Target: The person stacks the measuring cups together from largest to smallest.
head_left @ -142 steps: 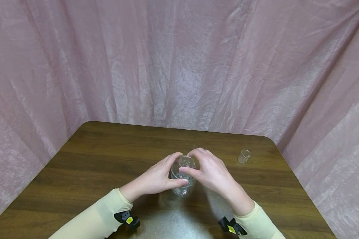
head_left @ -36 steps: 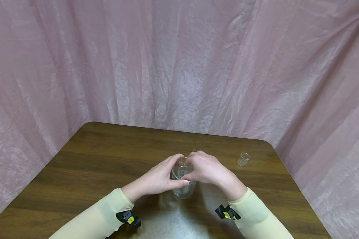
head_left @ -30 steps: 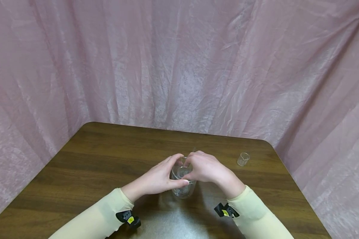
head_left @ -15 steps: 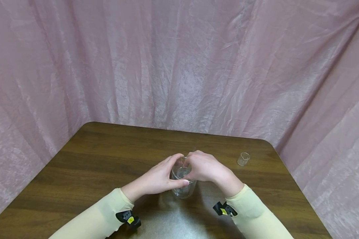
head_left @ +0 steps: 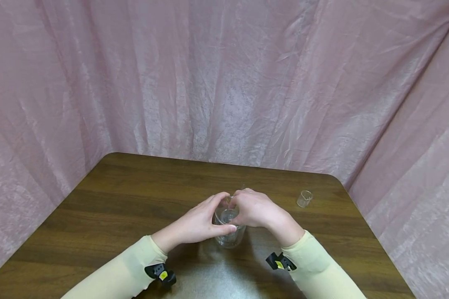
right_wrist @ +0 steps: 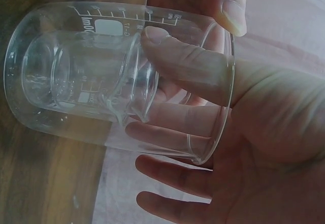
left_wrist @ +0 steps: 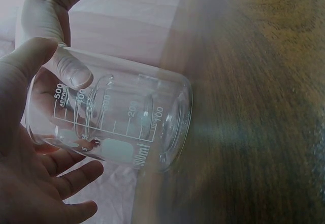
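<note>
large beaker (left_wrist: 120, 147): left hand (head_left: 199, 223) grips its rim; right hand (head_left: 256, 210), fingers inside, pinches a smaller beaker (right_wrist: 94, 82).

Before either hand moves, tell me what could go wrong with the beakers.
The right hand seems to pinch the innermost beaker by its rim, so a slip could chip glass. Inside the big beaker, that hand has little room and might knock the wall. The left hand holds that beaker near its top, so a knock could tip it.
</note>
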`<action>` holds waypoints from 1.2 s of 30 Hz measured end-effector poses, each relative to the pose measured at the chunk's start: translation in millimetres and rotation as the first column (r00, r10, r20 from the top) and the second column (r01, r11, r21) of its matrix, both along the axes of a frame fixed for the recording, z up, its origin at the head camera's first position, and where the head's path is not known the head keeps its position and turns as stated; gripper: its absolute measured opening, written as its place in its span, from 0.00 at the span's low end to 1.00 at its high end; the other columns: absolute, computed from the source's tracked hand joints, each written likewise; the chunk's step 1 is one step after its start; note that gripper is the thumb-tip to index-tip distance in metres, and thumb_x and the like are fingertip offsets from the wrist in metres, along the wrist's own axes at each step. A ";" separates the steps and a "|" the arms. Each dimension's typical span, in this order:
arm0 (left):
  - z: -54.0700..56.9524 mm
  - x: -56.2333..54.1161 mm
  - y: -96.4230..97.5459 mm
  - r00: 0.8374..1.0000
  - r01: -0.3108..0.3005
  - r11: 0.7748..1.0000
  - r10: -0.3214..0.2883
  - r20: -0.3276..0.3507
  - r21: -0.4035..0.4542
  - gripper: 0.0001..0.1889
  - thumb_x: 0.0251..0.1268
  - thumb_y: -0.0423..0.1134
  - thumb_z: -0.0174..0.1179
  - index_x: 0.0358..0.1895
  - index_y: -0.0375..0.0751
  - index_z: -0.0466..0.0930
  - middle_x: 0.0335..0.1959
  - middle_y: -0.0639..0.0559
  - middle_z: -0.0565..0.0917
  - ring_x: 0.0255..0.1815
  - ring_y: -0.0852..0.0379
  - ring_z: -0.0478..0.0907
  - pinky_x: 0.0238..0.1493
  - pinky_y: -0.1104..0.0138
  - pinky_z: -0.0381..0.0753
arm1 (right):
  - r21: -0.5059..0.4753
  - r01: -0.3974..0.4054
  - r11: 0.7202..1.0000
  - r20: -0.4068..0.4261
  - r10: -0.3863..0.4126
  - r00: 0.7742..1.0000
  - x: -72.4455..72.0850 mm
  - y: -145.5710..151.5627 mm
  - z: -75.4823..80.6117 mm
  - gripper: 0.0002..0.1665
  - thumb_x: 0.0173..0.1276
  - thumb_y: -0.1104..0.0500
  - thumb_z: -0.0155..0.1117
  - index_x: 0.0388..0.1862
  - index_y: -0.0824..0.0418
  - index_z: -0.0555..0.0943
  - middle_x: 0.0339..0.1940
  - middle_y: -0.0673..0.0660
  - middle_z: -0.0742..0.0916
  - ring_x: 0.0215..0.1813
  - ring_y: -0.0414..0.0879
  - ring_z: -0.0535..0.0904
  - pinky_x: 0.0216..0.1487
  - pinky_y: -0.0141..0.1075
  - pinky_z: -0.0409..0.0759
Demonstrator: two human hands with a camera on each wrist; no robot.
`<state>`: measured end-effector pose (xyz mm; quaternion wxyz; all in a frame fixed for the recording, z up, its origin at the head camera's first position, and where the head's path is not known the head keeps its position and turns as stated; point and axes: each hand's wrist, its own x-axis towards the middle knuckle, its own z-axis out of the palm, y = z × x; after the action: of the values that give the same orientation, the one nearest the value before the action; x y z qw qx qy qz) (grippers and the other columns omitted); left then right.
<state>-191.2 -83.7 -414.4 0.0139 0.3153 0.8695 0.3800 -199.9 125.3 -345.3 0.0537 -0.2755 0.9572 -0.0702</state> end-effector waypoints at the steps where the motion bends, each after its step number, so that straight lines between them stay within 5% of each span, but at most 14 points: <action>1: 0.0 -0.1 0.0 1.000 0.000 1.000 0.000 0.002 -0.001 0.47 0.71 0.66 0.71 0.82 0.44 0.65 0.70 0.50 0.79 0.70 0.50 0.78 0.66 0.46 0.80 | -0.001 0.001 1.000 0.001 -0.001 1.000 0.0 0.0 -0.1 0.18 0.56 0.47 0.88 0.43 0.49 0.93 0.50 0.46 0.90 0.59 0.51 0.84 0.56 0.50 0.84; 36: -0.6 -0.1 -0.1 1.000 -0.014 1.000 0.014 0.005 -0.012 0.46 0.69 0.65 0.72 0.82 0.49 0.65 0.70 0.52 0.78 0.70 0.51 0.77 0.65 0.46 0.80 | -0.049 -0.008 0.999 0.017 0.009 1.000 0.8 3.0 -0.6 0.18 0.59 0.48 0.88 0.45 0.52 0.93 0.54 0.48 0.90 0.62 0.52 0.84 0.58 0.51 0.84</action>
<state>-191.4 -83.8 -415.0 0.0153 0.3080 0.8740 0.3756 -199.2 128.3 -345.9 0.0556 -0.2801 0.9536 -0.0957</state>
